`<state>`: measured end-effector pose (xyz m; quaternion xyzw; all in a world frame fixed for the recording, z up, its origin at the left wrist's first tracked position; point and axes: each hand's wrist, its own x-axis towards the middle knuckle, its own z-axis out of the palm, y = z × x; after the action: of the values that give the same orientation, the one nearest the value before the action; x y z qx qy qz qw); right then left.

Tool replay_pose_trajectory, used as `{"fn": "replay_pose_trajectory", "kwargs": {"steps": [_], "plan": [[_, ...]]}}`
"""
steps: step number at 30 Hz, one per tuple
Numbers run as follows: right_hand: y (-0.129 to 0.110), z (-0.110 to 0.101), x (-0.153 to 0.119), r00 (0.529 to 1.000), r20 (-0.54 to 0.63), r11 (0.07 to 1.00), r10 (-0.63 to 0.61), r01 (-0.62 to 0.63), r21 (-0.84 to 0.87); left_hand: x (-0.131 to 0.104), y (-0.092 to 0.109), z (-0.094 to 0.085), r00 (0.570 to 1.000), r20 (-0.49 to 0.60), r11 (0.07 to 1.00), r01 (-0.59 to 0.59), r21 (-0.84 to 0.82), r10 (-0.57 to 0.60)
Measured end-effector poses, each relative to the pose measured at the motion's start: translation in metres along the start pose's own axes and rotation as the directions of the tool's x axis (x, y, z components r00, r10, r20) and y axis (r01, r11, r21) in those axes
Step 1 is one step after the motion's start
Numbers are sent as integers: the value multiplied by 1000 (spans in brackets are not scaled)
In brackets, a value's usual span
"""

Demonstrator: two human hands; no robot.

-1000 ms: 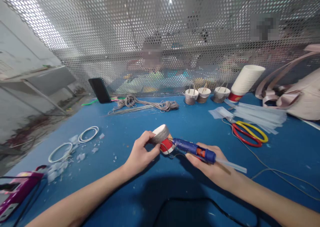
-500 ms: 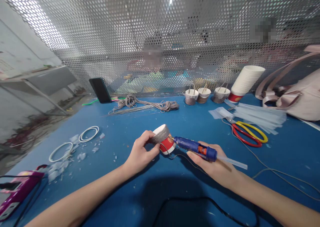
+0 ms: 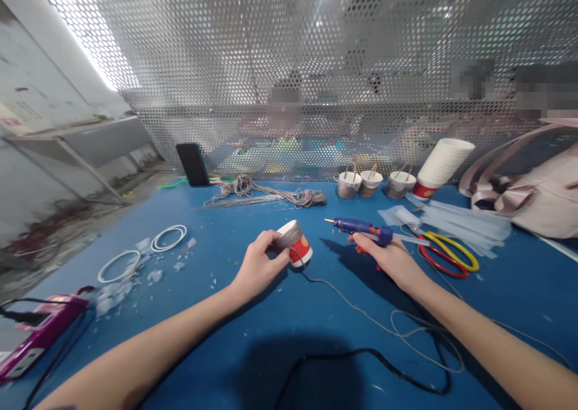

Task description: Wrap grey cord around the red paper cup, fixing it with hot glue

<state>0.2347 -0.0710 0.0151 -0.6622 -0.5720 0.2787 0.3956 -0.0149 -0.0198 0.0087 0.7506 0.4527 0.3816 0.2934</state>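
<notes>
My left hand (image 3: 263, 258) is closed around a red and white paper cup (image 3: 301, 251), which tilts on its side with grey cord wound round its upper part. From the cup a loose grey cord (image 3: 336, 288) trails to the right over the blue table. A blue hot glue gun (image 3: 356, 226) is gripped in my right hand (image 3: 391, 259), its metal nozzle pointing left, apart from the cup. A clear glue stick (image 3: 413, 239) sticks out of the gun's back end.
Scissors (image 3: 447, 254) and clear glue sticks (image 3: 469, 220) lie at right. Behind stand cord-wrapped cups (image 3: 348, 184), a cup stack (image 3: 445, 163), a cord bundle (image 3: 271, 190) and a phone (image 3: 192, 164). White rings (image 3: 168, 239) and a purple power strip (image 3: 43, 332) are at left.
My right hand has drawn the glue gun away from the cup, to the right and up. The cord by the cup now lies more openly across the table.
</notes>
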Motion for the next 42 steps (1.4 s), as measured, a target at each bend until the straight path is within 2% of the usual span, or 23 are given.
{"fn": "replay_pose_trajectory", "kwargs": {"steps": [5,9,14,17,18,20,22,24,26,27,30,33,38,40,42], "plan": [[20,9,34,998,-56,987,-19,10,-158,2,-1,0,997,-4,997,-79,26,79],[31,14,42,998,-52,970,-22,9,-242,2,2,0,989,-31,987,-141,71,144],[38,-8,17,993,-86,944,-81,48,-327,6,2,-3,983,-29,974,-176,140,182],[33,-27,-11,972,-191,919,-134,50,-392,9,0,-5,980,-6,971,-194,141,197],[28,-31,-19,952,-237,910,-193,83,-407,9,0,-4,979,4,969,-201,144,202],[14,-31,-33,944,-224,930,-242,160,-332,11,2,-2,976,19,965,-215,151,215],[-3,-19,-37,971,-109,973,-213,202,-108,12,5,1,972,27,961,-233,152,232],[-18,2,-33,987,18,978,-158,153,140,13,9,5,966,30,953,-258,160,256],[-27,28,-21,992,94,929,-84,44,367,15,11,9,955,32,936,-295,194,294],[-29,40,-15,991,105,914,-77,28,405,16,12,10,947,33,921,-319,225,321],[-32,69,3,990,129,872,-57,-14,490,20,9,10,910,37,851,-399,342,412],[-33,82,14,987,153,824,-38,-55,564,28,4,8,894,37,804,-419,423,446],[-34,76,19,974,225,833,-40,-92,545,38,2,6,886,84,757,-435,488,455],[-32,72,19,974,219,867,-58,-59,495,39,3,6,873,106,738,-462,491,476],[-28,69,19,979,175,900,-102,16,436,38,4,7,880,103,753,-453,477,464]]}}
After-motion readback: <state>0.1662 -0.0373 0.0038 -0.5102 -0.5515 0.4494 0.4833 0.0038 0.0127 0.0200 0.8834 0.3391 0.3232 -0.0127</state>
